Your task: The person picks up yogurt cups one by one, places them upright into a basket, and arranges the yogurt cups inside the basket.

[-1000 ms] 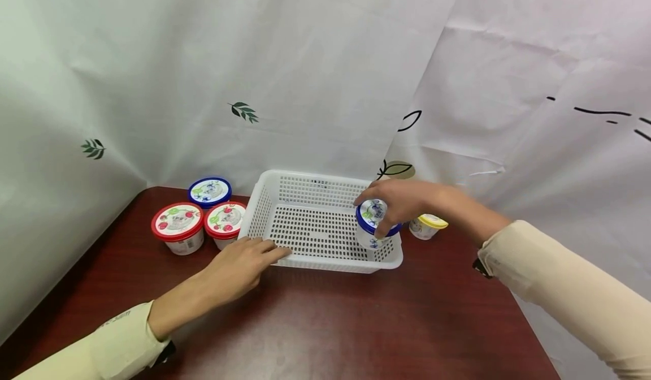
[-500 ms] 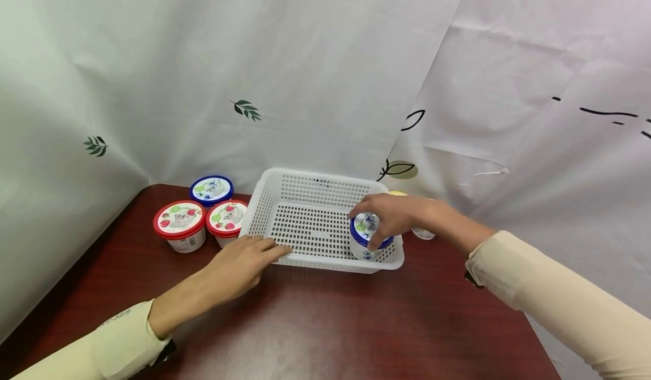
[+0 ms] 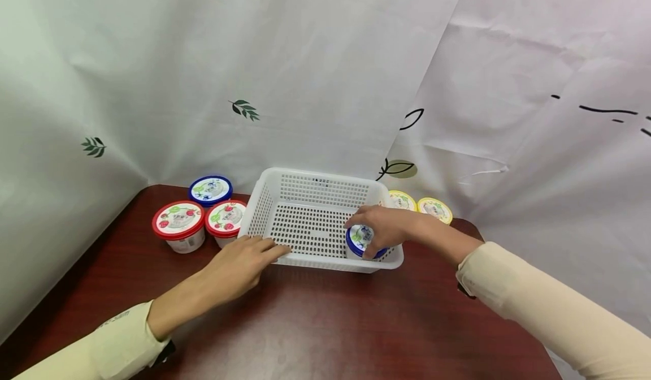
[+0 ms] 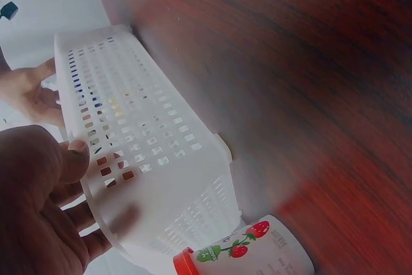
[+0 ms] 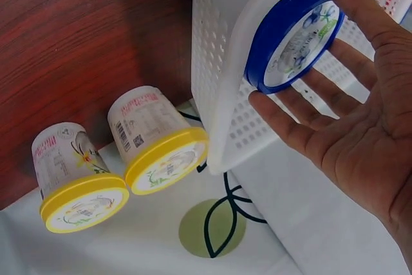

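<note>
My left hand (image 3: 249,263) grips the near left corner of a white plastic basket (image 3: 325,264); in the left wrist view the thumb lies on the outer side of the wall. At the basket's right end, my right hand (image 3: 386,227) holds a blue-lidded tub (image 3: 360,237) by its lid, fingers spread around the rim. That tub sits low inside the basket, upright, its body mostly hidden. The right wrist view shows the lid (image 5: 302,43) between thumb and fingertips, close to the basket's end wall.
Left of the basket stand two red-lidded tubs (image 3: 178,221) and another blue-lidded tub (image 3: 211,190). Two yellow-lidded cups (image 5: 158,140) stand just beyond its right end. A white printed cloth (image 3: 315,86) hangs behind the dark red table (image 3: 325,323).
My right hand has lowered the blue-lidded tub into the basket, moving slightly left and toward me. Both yellow-lidded cups now show past the right arm. The left hand stays on the basket.
</note>
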The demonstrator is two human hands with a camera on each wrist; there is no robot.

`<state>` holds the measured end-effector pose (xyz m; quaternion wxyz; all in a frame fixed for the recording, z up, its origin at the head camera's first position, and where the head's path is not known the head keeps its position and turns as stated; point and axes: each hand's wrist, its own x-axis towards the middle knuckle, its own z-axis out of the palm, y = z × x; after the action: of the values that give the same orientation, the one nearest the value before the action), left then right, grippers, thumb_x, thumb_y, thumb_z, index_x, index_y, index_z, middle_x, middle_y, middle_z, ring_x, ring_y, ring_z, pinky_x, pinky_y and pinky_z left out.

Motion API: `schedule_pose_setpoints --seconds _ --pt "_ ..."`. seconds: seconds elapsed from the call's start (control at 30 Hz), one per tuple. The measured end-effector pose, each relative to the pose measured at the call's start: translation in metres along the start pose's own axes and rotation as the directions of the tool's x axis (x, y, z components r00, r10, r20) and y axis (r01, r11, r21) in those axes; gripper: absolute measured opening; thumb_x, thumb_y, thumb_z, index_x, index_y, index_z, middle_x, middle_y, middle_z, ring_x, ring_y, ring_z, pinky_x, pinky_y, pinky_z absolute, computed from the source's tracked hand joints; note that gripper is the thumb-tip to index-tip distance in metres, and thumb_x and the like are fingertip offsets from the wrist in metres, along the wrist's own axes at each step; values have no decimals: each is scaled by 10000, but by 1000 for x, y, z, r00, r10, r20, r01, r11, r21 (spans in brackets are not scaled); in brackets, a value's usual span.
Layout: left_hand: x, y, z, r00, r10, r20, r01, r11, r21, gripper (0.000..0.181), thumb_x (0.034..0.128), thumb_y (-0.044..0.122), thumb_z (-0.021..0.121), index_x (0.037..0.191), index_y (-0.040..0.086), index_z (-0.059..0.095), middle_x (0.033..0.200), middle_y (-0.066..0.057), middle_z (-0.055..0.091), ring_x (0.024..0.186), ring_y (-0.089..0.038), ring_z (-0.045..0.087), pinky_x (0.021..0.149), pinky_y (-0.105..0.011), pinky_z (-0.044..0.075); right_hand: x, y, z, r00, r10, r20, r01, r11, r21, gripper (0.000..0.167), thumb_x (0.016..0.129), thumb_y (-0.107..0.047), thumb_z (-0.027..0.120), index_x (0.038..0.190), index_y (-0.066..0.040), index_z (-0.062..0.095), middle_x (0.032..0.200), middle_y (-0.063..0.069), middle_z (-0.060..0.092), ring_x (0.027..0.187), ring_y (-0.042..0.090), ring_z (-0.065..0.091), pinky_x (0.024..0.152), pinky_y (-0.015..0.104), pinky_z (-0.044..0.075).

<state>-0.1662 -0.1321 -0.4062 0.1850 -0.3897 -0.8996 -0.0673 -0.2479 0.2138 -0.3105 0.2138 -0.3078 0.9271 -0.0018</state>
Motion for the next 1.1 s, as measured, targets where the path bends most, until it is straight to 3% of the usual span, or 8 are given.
schedule_pose_setpoints --seconds 0.53,0.8,1.1 --pt "0 3 0 1000 -1 4 1 1000 18 560 852 -41 838 1370 156 763 1220 -61 803 1148 -285 781 1051 -507 645 3 1 5 999 27 35 -28 999 37 779 896 -327 960 1599 -233 639 1654 141 572 1371 264 618 1168 497 559" --pt "0 4 -2 1000 -10 16 10 1000 20 541 868 -24 845 1376 143 761 1229 -73 806 1150 -284 780 1031 -504 650 3 2 3 998 20 54 -22 999 34 785 944 -340 938 1640 -227 593 1701 155 533 1560 329 538 1274 555 484" --pt "-1 3 -1 1000 -6 -1 6 1000 18 540 860 -39 831 1364 141 762 1216 -69 805 1143 -280 782 1042 -505 646 3 3 0 998 34 54 -37 998 47 814 939 -384 939 1650 -206 585 1682 142 553 1469 281 588 1243 528 514"
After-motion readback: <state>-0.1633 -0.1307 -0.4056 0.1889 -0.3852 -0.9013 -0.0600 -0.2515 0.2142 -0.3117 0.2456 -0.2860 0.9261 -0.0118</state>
